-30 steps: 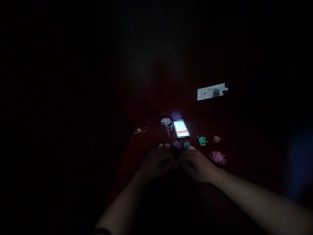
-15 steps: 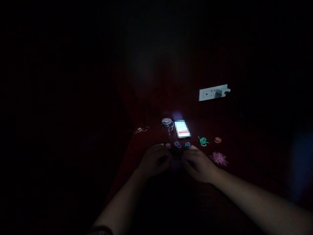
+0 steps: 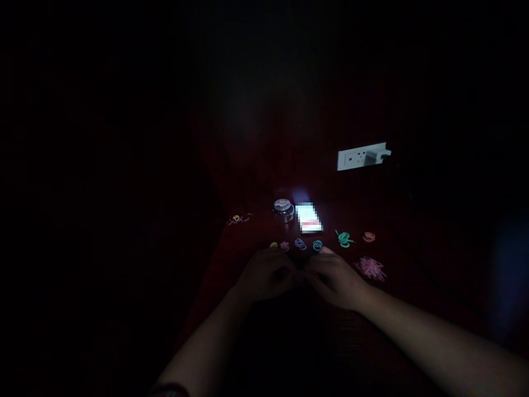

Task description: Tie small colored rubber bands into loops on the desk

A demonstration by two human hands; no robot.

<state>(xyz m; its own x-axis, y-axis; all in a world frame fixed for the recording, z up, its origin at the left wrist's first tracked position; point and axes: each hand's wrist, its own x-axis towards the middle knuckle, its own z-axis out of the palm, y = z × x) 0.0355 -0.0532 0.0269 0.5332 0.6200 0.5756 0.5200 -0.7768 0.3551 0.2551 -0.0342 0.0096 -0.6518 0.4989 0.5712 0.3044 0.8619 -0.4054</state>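
Note:
My left hand (image 3: 266, 273) and my right hand (image 3: 334, 275) are low over the dark red table, fingers curled, fingertips nearly meeting. Both look closed in a pinch; anything between them is lost in shadow. Just beyond the fingers lie small groups of thin loops like rubber bands: yellow (image 3: 274, 245), pink (image 3: 284, 246), purple (image 3: 300, 244) and blue (image 3: 317, 245). My left hand partly covers the yellow group. To the right are green bands (image 3: 344, 239), orange bands (image 3: 369, 237) and a pink heap of bands (image 3: 371, 268) beside my right wrist.
A lit phone (image 3: 308, 218) lies behind the bands, its screen blurred out. Left of it stands a small lidded jar (image 3: 283, 211). More loose bands (image 3: 238, 219) are scattered at the far left. A socket plate (image 3: 361, 156) with a plug is on the wall. The surroundings are very dark.
My hands have come closer together, the left fingertips moving right to the right ones. More of the yellow bands shows. The other things stay in place.

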